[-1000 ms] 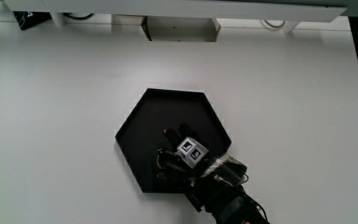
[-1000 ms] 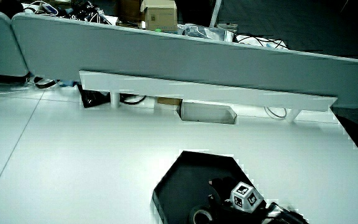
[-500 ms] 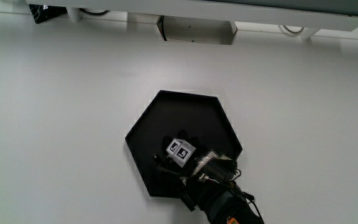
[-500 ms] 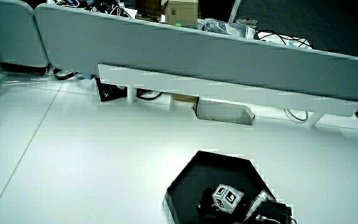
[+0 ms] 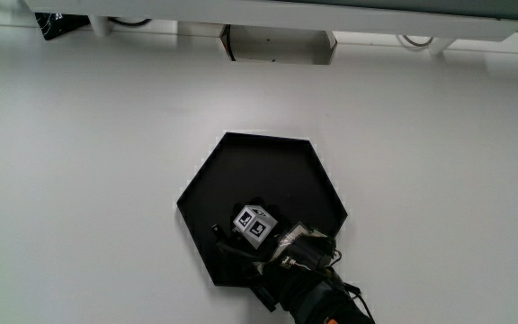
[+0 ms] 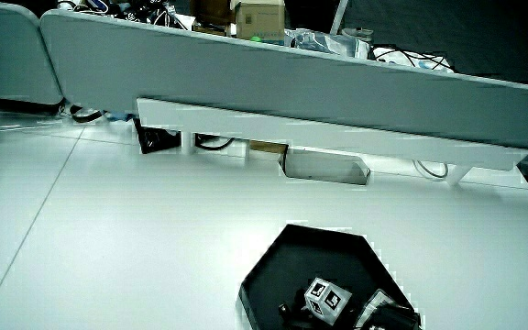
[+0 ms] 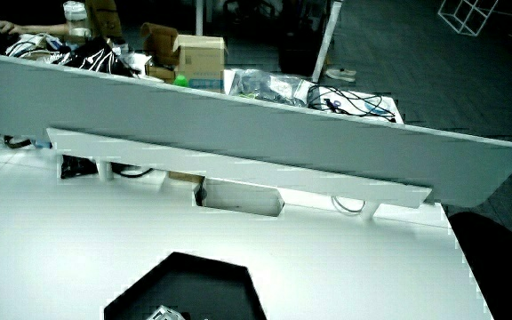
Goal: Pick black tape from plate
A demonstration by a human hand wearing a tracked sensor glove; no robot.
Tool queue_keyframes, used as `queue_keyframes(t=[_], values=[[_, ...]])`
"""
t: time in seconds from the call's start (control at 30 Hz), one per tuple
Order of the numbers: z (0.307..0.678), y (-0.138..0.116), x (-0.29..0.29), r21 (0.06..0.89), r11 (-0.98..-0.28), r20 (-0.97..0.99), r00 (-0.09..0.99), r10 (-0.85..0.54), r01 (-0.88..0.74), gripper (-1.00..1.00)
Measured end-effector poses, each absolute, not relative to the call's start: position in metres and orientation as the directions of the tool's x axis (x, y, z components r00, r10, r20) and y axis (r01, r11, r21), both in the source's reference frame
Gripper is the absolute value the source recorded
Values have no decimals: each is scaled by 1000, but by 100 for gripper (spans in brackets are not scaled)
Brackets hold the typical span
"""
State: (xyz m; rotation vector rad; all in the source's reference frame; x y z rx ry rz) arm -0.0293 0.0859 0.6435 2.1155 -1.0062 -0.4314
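Observation:
A black hexagonal plate (image 5: pixel 259 166) lies on the white table, and both side views show it too (image 6: pixel 324 252) (image 7: pixel 194 276). The gloved hand (image 5: pixel 252 229), marked by the patterned cube on its back, sits low over the part of the plate nearest the person. Its forearm (image 5: pixel 313 297) crosses the plate's near rim. A side view shows the hand (image 6: pixel 324 301) in the same spot, and only the cube's tip appears in a side view (image 7: pixel 163 313). The black tape cannot be made out against the dark plate and glove.
A low grey partition (image 6: pixel 273 82) with a white rail (image 6: pixel 337 142) runs along the table's edge farthest from the person. A white box (image 5: pixel 277 43) sits under the rail, with cables beside it. White tabletop (image 5: pixel 88 180) surrounds the plate.
The hand has slid sideways across the near part of the plate and sits lower over it. The plate itself has stayed put.

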Motion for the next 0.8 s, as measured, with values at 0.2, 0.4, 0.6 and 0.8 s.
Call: queue_keyframes(t=[0.2,0.4,0.6,0.8], values=[[644,87,-27,732,-435,15,650,-760,-525,100],[645,93,-33,743,-430,-2,640,-768,-513,100],[654,94,-33,770,-410,-5,638,-770,-489,100],[652,94,-28,739,-435,9,653,-757,-515,100]])
